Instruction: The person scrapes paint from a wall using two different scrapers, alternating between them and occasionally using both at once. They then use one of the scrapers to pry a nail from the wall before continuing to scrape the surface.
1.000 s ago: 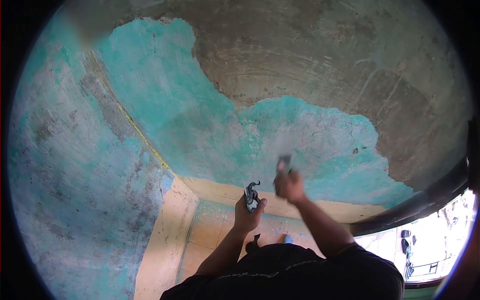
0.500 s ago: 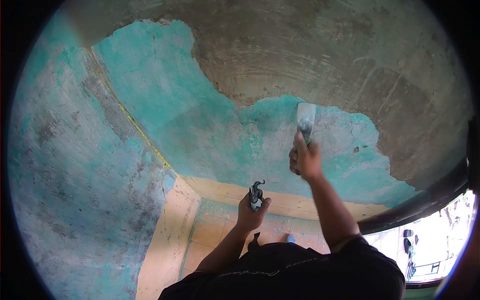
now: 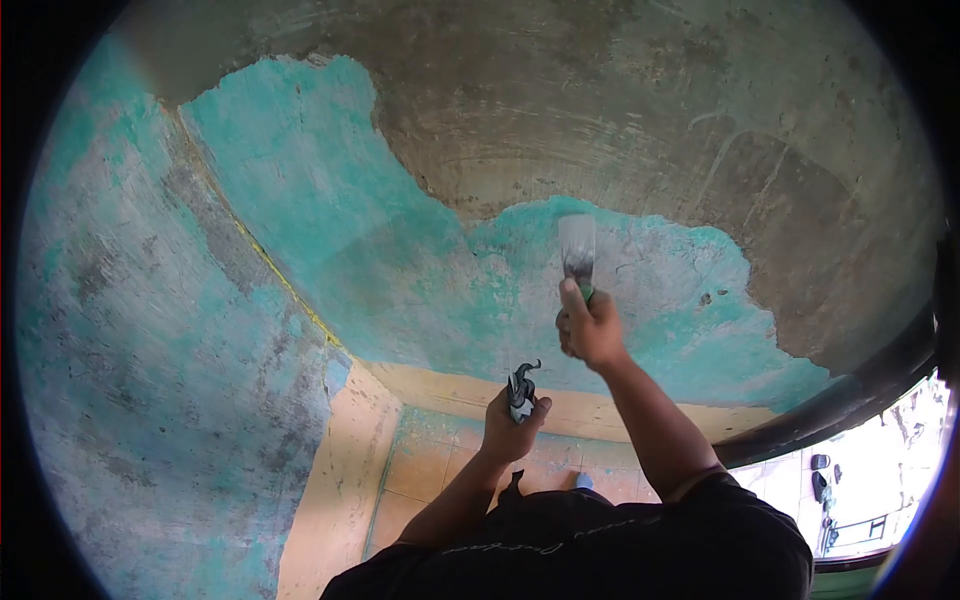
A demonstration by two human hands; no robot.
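Note:
My right hand is closed round the handle of a scraper, whose broad pale blade points up against the turquoise paint of the wall. The blade lies just below the ragged edge where paint meets bare grey-brown plaster. Lower and to the left, my left hand grips a crumpled dark and light cloth-like bundle, with a curled strip sticking out at its top. Whether the blade touches the wall cannot be made out.
Another patchy turquoise and grey wall stands at the left, meeting the first at a yellow-lined corner. Below are a cream band and orange floor tiles. At the right, a dark curved edge borders a bright area with footwear.
My right hand and the scraper have moved left and slightly down across the wall. My left hand, still round the bundle, has shifted slightly right.

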